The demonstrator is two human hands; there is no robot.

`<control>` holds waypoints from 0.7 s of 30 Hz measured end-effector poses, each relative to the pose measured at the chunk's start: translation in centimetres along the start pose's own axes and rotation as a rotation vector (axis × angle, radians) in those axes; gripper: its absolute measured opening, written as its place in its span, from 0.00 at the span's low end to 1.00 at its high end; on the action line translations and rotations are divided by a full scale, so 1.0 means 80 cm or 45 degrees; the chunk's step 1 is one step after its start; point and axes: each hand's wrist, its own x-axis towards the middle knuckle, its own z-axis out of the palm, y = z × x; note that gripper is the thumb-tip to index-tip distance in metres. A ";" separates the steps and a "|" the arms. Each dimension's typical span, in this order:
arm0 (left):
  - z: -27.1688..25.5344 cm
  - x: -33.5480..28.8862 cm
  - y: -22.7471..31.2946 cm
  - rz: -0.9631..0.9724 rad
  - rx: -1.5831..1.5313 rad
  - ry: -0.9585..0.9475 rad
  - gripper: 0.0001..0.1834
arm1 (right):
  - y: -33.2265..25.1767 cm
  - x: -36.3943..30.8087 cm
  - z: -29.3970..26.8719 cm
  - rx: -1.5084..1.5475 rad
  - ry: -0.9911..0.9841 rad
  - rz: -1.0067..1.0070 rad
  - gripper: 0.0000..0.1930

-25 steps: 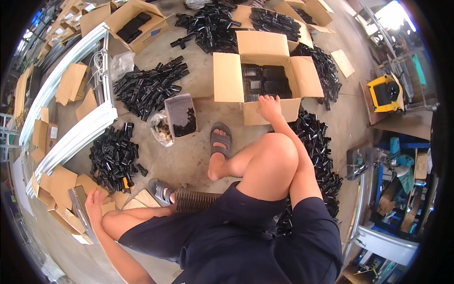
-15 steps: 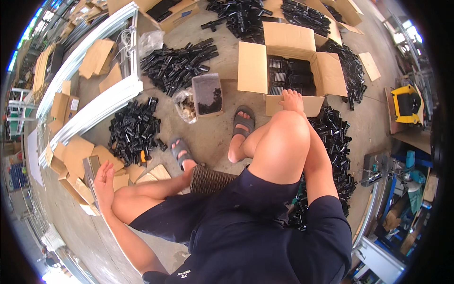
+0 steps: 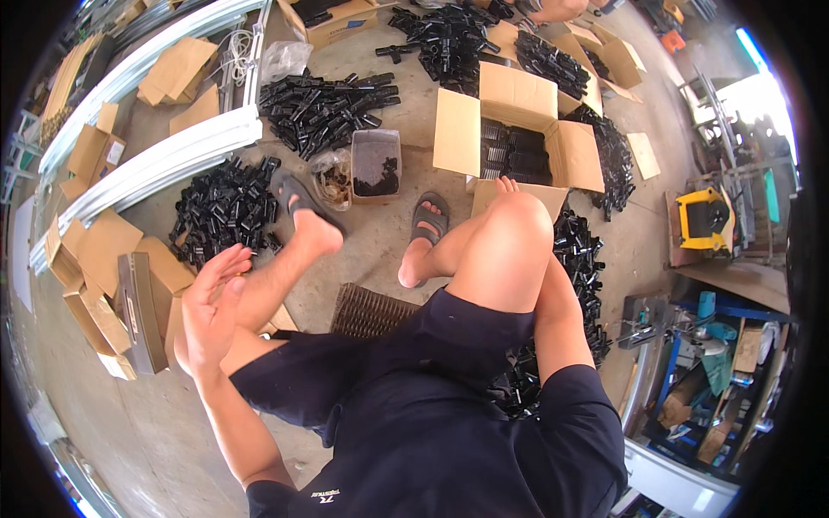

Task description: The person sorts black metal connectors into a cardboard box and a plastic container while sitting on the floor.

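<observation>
My left hand is raised over my left knee, fingers stretched out and nothing in it. Near it lie a heap of small black parts and a long narrow brown carton. Only the fingers of my right hand show past my right knee. They are spread at the near edge of an open cardboard box; whether they touch it I cannot tell. Inside that box, black parts sit in neat rows. My right knee hides the rest of the hand.
A small box with black bits stands beside a clear plastic bag. More black parts lie heaped around the floor. White metal profiles run along the left. A yellow-framed machine and a cluttered shelf stand right. Another person's arm shows at the top.
My left hand has risen and moved right, away from the narrow carton. My left foot has lifted forward beside the black heap. The view has shifted; my right hand remains by the box.
</observation>
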 end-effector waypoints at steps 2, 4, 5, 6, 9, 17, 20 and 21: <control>0.016 0.004 -0.003 0.017 -0.065 -0.029 0.20 | 0.010 0.013 -0.015 0.048 -0.121 0.035 0.32; 0.029 0.007 -0.004 0.025 -0.116 -0.041 0.18 | 0.010 0.028 -0.035 0.108 -0.225 0.061 0.31; 0.033 0.010 -0.006 0.037 -0.122 -0.057 0.18 | 0.012 0.038 -0.046 0.133 -0.250 0.068 0.31; 0.037 0.012 -0.009 0.042 -0.122 -0.074 0.18 | 0.008 0.045 -0.058 0.169 -0.261 0.063 0.31; 0.053 0.032 -0.017 0.036 -0.154 -0.141 0.18 | 0.018 0.056 -0.093 0.178 -0.091 -0.032 0.26; 0.120 0.115 -0.041 -0.101 -0.160 -0.397 0.19 | 0.016 0.130 -0.094 0.283 -0.172 -0.106 0.16; 0.147 0.152 -0.047 -0.204 -0.041 -0.526 0.20 | 0.014 0.163 -0.064 0.293 -0.204 -0.064 0.14; 0.154 0.161 -0.056 -0.245 -0.054 -0.556 0.20 | 0.011 0.172 -0.052 0.289 -0.218 -0.043 0.13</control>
